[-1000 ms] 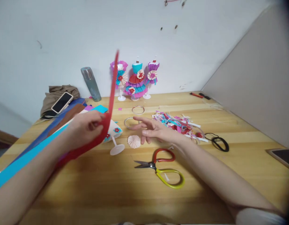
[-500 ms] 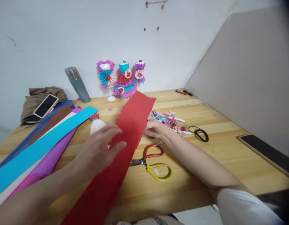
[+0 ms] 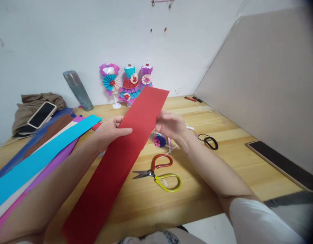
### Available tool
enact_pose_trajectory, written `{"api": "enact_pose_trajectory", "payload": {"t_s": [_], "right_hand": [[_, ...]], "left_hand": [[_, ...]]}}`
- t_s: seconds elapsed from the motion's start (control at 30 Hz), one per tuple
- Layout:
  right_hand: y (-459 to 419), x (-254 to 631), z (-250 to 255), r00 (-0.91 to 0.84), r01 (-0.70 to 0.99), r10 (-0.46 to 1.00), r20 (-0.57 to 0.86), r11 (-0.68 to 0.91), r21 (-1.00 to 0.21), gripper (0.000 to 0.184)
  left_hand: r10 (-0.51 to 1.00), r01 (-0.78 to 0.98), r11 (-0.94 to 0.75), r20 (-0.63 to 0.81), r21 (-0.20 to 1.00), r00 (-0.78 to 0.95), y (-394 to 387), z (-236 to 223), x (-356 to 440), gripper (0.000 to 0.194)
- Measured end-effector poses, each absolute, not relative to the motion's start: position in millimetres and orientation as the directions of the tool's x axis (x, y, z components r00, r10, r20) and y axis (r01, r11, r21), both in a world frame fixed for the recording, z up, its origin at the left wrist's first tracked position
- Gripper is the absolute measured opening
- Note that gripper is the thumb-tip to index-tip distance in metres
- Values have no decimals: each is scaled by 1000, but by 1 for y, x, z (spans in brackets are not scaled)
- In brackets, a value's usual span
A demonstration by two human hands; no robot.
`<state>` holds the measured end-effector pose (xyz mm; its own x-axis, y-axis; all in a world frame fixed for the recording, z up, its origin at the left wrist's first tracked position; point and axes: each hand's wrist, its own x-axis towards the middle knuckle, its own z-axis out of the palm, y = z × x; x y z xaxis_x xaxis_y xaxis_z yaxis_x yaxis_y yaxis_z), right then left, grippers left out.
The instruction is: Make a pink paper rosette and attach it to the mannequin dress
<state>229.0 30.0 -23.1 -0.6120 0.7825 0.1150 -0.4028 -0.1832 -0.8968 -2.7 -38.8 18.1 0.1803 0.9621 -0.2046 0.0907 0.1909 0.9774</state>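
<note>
A long red paper strip (image 3: 143,112) slants through the air above the wooden table, its far end raised. My left hand (image 3: 109,130) is closed on its left edge, thumb on top and the other fingers underneath. At the opposite edge is my right hand (image 3: 173,125), its fingers loosely stretched and their tips partly behind the paper; whether they touch it is unclear. Below the strip lies a pair of scissors (image 3: 150,173), blades apart, with one red and one yellow handle. A blue and pink paper rosette (image 3: 159,141) rests near my right wrist.
Coloured paper strips (image 3: 57,150) lie stacked at the left. Behind them are a phone (image 3: 42,114), brown cloth (image 3: 43,101) and a tilted bottle (image 3: 79,90). Three small paper dresses (image 3: 130,81) stand by the wall. A black band (image 3: 210,143) and a dark flat device (image 3: 283,165) are at the right.
My left hand has moved up and closed on the red strip's left edge. The strip's far end is higher, and my right hand's fingers have loosened at its right edge.
</note>
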Motion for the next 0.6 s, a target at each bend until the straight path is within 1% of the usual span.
{"api": "enact_pose_trajectory", "payload": {"t_s": [0.07,0.13,0.23,0.33,0.4,0.47,0.53,0.6], "right_hand": [[31,231,-18,-576,-435,809,117,-182,-882,38],[29,229,-16,-601,-410,792,109,-188,-893,50],[20,221,-18,-734,-309,674,82,-224,-924,72],[9,209,-26,-831,-217,551,72,-202,-955,84],[6,205,-31,-872,-160,485,65,-157,-975,84],[7,205,-35,-887,-106,460,30,-141,-984,80],[10,207,-37,-870,-71,493,-10,-144,-987,71],[12,211,-35,-856,-53,517,-24,-135,-989,64]], "left_hand": [[981,86,92,-105,992,162,-33,21,1,47],[992,26,-27,24,999,123,-26,25,6,43],[976,-59,-217,215,974,-36,-18,32,13,35],[911,-98,-384,360,918,-200,-15,37,16,28],[867,-142,-454,399,879,-299,-16,39,15,25],[835,-223,-496,390,839,-389,-19,40,11,23],[811,-295,-523,361,799,-460,-20,39,3,24],[778,-305,-552,348,776,-523,-20,38,-12,27]]}}
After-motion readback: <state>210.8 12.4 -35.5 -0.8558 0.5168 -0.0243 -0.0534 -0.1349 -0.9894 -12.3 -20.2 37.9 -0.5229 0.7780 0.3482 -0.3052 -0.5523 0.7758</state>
